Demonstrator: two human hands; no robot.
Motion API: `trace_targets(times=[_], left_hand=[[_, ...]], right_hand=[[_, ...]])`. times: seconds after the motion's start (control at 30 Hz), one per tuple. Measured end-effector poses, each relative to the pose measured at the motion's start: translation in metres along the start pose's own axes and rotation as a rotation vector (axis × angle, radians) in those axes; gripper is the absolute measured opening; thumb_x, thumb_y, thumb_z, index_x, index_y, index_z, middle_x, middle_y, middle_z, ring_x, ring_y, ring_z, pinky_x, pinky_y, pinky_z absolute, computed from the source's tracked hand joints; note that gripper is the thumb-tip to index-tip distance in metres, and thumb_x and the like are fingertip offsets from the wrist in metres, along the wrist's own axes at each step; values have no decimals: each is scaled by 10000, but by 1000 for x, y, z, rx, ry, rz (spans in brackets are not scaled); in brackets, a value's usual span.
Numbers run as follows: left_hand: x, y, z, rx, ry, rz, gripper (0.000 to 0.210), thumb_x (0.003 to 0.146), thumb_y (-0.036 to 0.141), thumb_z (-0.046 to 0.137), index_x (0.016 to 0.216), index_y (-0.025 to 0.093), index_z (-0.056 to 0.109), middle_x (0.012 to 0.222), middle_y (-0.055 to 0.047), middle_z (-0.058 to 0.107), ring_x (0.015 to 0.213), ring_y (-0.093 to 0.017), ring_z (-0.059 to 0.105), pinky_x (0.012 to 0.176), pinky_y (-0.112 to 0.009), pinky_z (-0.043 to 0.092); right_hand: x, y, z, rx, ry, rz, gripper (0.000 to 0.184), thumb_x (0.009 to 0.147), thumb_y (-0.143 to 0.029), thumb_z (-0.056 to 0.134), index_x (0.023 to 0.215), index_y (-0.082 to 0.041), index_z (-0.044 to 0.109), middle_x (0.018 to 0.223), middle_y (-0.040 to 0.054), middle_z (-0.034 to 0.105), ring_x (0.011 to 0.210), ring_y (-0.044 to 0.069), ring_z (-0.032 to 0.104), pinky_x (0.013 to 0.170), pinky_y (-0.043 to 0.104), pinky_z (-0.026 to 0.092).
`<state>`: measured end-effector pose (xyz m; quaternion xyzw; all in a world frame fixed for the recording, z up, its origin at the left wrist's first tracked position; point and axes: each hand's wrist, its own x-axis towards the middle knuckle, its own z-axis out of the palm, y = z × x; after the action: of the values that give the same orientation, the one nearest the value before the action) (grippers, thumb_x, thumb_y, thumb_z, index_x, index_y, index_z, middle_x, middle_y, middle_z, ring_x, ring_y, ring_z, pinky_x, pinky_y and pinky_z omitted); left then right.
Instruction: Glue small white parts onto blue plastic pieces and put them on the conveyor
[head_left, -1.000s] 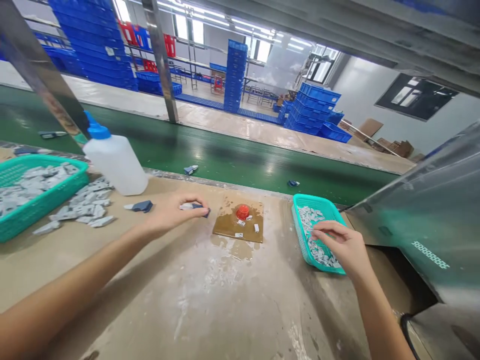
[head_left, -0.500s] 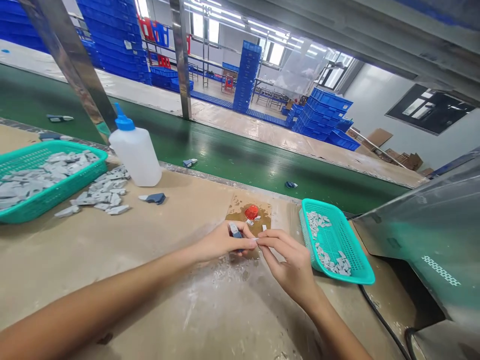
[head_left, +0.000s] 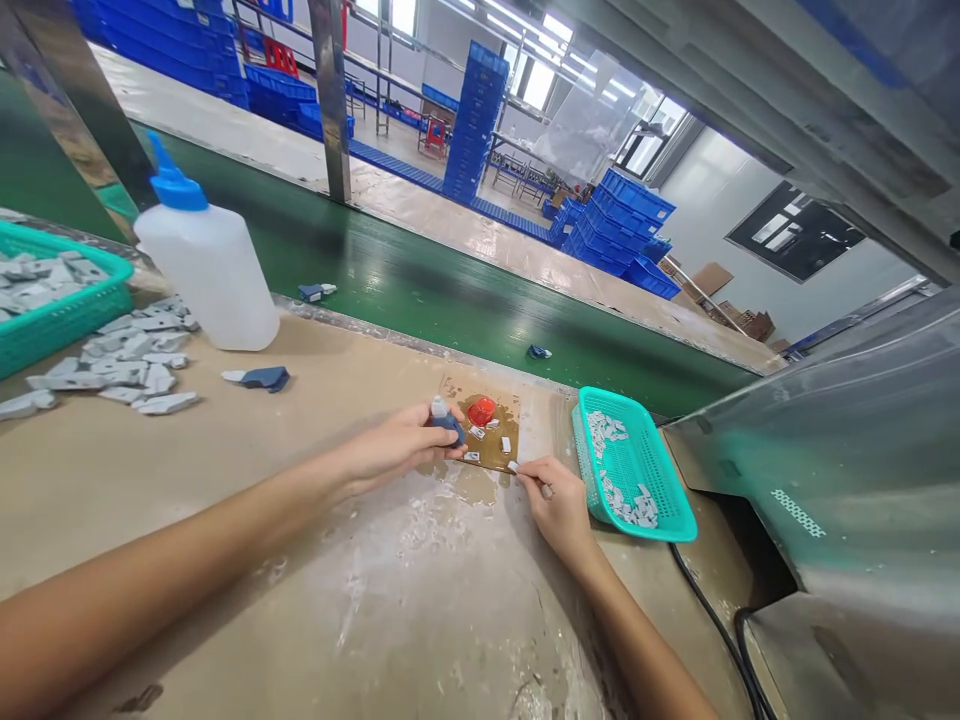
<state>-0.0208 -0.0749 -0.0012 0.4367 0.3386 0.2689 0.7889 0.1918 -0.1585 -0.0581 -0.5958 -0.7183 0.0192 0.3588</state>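
My left hand (head_left: 409, 442) is closed around a blue and white plastic part (head_left: 448, 424), its pale tip pointing up. Between the thumb and finger of my right hand (head_left: 556, 500) is a small white piece (head_left: 514, 466), apart from the blue part and at the right edge of a wet brown board (head_left: 491, 460). A red cap-like dish (head_left: 481, 410) sits on that board, with several small white pieces (head_left: 505, 445) lying around it. Another blue and white part (head_left: 259, 378) rests on the bench to the left.
A white bottle with blue nozzle (head_left: 217, 270) stands at left beside a pile of grey-white pieces (head_left: 135, 355) and a green basket (head_left: 75, 305). At right is a green basket (head_left: 679, 515) of small pieces, near a metal housing (head_left: 840, 450). The green conveyor (head_left: 420, 300) runs behind.
My hands have come apart: the right hand with the small white piece is now away from the blue part in my left hand. The view has shifted, and parts on the conveyor have moved left.
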Motion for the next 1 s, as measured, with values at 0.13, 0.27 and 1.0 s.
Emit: trace_targets(times=[0.13,0.27,1.0], left_hand=[[2,-1,-1,116,79,74,243,589,198,676,815,167,591,777,6,602,762,-131,565,792,-298,423],[4,-3,-1,223,96,134,259,539,222,708,772,170,607,770,-12,643,777,-163,587,785,-310,430],[-1,-14,8,194,-1,128,207,562,232,703,726,157,601,707,7,624,660,-116,547,639,-241,414]], right_hand=[[-4,-2,1,-3,6,-9,198,791,-123,464,705,-162,637,672,50,639,582,142,582,537,245,486],[-1,-4,-2,1,41,-11,181,794,-123,474,721,-155,636,665,46,627,553,130,557,513,237,470],[28,-58,-4,381,56,-85,136,783,-110,557,805,-195,661,770,39,624,708,139,593,616,260,491]])
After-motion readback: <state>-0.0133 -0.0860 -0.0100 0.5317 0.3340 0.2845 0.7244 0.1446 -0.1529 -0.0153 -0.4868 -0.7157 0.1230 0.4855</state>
